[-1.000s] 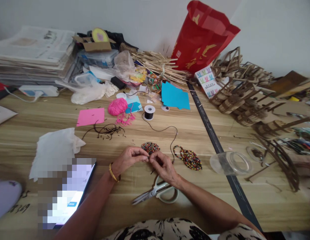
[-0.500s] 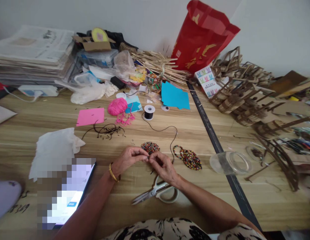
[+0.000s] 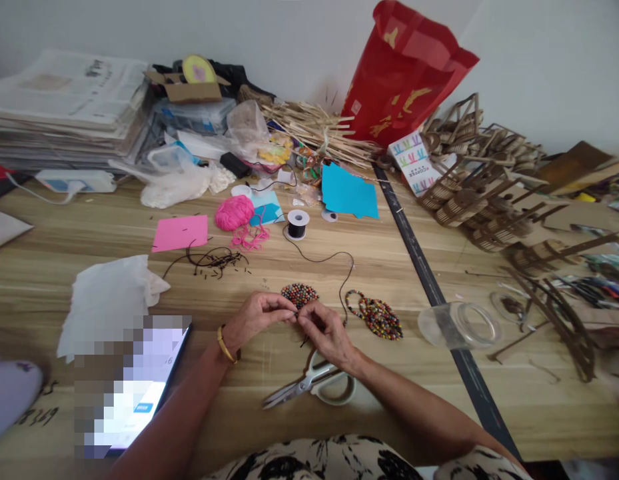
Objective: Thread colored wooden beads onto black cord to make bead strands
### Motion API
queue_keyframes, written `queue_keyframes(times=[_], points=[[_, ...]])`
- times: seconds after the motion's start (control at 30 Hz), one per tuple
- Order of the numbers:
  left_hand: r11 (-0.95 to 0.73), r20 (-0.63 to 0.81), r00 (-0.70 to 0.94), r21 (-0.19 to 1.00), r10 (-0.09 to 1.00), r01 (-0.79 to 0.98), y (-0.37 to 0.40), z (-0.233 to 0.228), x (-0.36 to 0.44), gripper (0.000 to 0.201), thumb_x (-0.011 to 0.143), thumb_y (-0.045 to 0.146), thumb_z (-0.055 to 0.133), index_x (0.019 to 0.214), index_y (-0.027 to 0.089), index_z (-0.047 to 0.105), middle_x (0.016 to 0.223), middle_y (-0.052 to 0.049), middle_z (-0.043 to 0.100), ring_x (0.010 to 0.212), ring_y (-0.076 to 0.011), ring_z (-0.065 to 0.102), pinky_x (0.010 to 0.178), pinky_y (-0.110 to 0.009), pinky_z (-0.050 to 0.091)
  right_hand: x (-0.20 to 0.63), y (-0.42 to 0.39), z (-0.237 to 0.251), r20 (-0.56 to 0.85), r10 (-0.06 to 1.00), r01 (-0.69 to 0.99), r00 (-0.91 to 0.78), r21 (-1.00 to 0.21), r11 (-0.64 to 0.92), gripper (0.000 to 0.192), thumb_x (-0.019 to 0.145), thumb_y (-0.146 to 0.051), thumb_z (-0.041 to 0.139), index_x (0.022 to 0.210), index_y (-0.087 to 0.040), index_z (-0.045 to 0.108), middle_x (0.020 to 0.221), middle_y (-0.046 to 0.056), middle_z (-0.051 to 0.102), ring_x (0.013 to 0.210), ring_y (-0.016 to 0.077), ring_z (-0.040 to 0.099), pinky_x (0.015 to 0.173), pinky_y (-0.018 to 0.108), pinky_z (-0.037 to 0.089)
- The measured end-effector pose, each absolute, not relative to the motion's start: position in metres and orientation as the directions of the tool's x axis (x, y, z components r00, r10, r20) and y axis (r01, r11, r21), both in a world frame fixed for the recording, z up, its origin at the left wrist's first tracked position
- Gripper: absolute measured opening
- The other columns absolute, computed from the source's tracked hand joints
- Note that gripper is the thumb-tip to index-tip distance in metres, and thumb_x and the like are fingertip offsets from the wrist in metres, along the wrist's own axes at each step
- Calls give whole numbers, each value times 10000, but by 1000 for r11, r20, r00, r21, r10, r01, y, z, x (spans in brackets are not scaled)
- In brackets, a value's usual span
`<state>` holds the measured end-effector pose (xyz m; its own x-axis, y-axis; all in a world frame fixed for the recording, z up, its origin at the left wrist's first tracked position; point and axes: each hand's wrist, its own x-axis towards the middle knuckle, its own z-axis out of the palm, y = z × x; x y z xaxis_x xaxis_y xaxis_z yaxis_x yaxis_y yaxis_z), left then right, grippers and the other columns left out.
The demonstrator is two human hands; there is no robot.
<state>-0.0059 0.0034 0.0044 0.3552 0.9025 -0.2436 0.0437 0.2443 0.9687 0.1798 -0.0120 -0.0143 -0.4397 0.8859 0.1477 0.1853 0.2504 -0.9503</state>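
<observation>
My left hand [image 3: 259, 316] and my right hand [image 3: 326, 331] meet fingertip to fingertip over the table. Both pinch closed on a thin black cord [image 3: 303, 343], whose dark end hangs below the fingers. Just behind the fingertips lies a cluster of multicoloured beads [image 3: 300, 293], partly covered by my hands. From a white spool of black cord [image 3: 297, 225], a line curves down to beside my right hand. Strung bead loops [image 3: 382, 319] rest to the right of that hand. White-handled scissors [image 3: 309, 383] lie below it, one handle partly under the wrist.
A lit phone [image 3: 139, 393] and white tissue [image 3: 109, 297] lie left. Black cord snippets [image 3: 219, 261], pink yarn [image 3: 234, 213] and blue paper [image 3: 350, 191] sit farther back. A clear plastic jar [image 3: 459, 325] and several small woven baskets [image 3: 489, 220] are on the right.
</observation>
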Motion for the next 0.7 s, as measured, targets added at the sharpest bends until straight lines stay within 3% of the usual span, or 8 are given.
queue_keyframes(times=[0.7], points=[[272,-259,356,962,898,15,3,5,-5,138,655,190,695,766,110,681,666,-24,709,637,-125,637,667,-242,503,180,-12,-14,129,885,199,-447,-950,239,148,872,-275,480,799,-154,525,647,-12,468,555,92,393,504,206,309]])
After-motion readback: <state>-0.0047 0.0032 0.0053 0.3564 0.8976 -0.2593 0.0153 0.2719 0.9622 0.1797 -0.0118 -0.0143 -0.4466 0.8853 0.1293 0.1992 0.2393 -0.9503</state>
